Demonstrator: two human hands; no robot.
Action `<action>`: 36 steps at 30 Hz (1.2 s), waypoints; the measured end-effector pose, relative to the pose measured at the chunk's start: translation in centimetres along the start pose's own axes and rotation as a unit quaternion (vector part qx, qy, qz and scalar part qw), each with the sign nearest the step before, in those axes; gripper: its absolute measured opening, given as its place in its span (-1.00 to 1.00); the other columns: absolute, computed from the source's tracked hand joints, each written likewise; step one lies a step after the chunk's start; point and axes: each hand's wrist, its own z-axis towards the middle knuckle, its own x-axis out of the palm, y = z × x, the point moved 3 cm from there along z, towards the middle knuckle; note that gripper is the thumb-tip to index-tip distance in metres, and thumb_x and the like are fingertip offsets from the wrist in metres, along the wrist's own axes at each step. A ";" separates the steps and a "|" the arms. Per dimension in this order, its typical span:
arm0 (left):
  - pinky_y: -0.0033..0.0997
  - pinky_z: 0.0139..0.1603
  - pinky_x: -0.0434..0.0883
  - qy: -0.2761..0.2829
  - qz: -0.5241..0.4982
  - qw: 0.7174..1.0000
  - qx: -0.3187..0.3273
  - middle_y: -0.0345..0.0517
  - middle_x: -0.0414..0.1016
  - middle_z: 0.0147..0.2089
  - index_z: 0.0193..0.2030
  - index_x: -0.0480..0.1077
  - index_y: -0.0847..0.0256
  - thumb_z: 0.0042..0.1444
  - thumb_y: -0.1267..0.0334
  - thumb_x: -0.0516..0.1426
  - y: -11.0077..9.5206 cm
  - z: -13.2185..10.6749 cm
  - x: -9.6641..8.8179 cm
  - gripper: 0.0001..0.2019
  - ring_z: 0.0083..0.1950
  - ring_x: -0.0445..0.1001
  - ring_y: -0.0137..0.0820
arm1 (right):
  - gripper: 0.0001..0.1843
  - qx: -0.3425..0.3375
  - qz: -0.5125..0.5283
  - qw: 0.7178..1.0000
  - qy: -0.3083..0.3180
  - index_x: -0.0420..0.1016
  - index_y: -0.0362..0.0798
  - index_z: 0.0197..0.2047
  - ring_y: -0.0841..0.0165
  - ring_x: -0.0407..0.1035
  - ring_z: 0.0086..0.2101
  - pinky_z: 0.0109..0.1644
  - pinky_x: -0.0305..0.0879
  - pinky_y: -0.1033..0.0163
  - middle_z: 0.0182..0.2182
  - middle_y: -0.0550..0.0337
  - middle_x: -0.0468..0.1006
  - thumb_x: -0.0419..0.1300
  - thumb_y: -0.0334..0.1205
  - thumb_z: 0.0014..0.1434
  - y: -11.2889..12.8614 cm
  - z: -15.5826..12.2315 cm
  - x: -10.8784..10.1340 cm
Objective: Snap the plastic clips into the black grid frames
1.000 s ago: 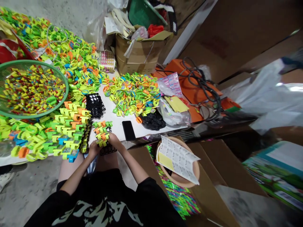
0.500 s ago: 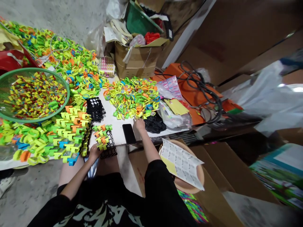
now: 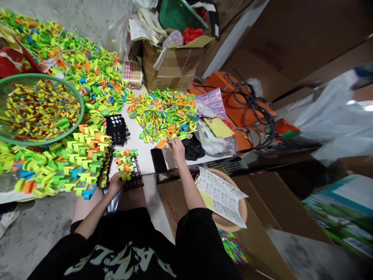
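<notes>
the orange clip (image 3: 161, 144), judged light, stiff and easily pinched by its edges, is gripped by the right hand (image 3: 176, 149) beside the clip pile (image 3: 163, 114) on the tabletop (image 3: 142, 149), while the black grid tray (image 3: 133, 179) is gripped at its near corner by the left hand (image 3: 115, 184).

At ten o'clock from me sits a green basket (image 3: 76, 125) full of small yellow and red bits. My black phone (image 3: 158, 160) lies flat on the white table (image 3: 139, 144) at twelve. A cardboard box (image 3: 171, 66) stuffed with bags stands further off. At two o'clock black cables (image 3: 250, 105) coil over an orange board (image 3: 230, 97). A printed paper sheet (image 3: 221, 196) lies at three.
</notes>
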 end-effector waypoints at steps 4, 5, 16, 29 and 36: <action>-0.28 -0.12 0.49 0.001 0.003 1.000 -0.004 0.00 0.63 -0.20 -0.25 0.54 0.20 -0.05 0.26 0.29 0.0 0.0 0.2 -0.82 -0.15 0.59 -0.19 | -0.69 0.060 0.110 0.988 -0.089 0.47 -0.11 -0.03 0.27 0.38 -0.26 -0.14 0.34 0.20 -0.23 -0.03 0.46 0.01 -0.11 0.35 3.1 -2.3 -0.9; -0.27 -0.12 0.49 -0.001 0.002 1.000 -0.005 0.00 0.63 -0.20 -0.25 0.54 0.20 -0.05 0.26 0.29 0.0 0.0 0.2 -0.81 -0.14 0.59 -0.18 | -0.68 0.090 0.148 0.979 -0.106 0.45 -0.11 -0.05 0.31 0.38 -0.32 -0.19 0.36 0.22 -0.22 -0.02 0.46 0.04 -0.07 0.33 4.0 -3.1 -0.6; -0.26 -0.14 0.50 -0.004 -0.002 1.000 -0.011 0.00 0.63 -0.21 -0.20 0.55 0.20 -0.07 0.31 0.30 0.1 -0.1 0.3 -0.76 -0.16 0.58 -0.18 | -0.66 0.213 0.468 0.852 0.098 0.58 -0.01 -0.25 0.19 0.52 -0.15 -0.01 0.44 0.12 -0.25 0.08 0.65 0.20 0.08 0.12 15.2 -12.5 7.9; -0.28 -0.14 0.50 -0.012 0.005 1.000 0.014 -0.02 0.63 -0.22 -0.28 0.54 0.17 -0.01 0.26 0.26 0.2 -0.2 0.5 -0.87 -0.17 0.58 -0.20 | -0.76 0.160 0.488 0.847 0.138 0.55 -0.03 -0.14 0.29 0.48 -0.28 -0.17 0.43 0.21 -0.27 0.10 0.61 0.09 -0.21 0.21 17.3 -13.6 6.9; -0.26 -0.13 0.50 0.001 -0.004 1.000 0.003 0.00 0.63 -0.23 -0.30 0.52 0.19 0.02 0.26 0.26 -0.1 0.0 0.2 -0.89 -0.16 0.58 -0.19 | -0.78 0.140 0.428 0.876 0.172 0.52 0.01 -0.24 0.29 0.42 -0.31 -0.22 0.34 0.27 -0.29 0.14 0.58 0.03 -0.28 0.23 18.7 -11.9 5.1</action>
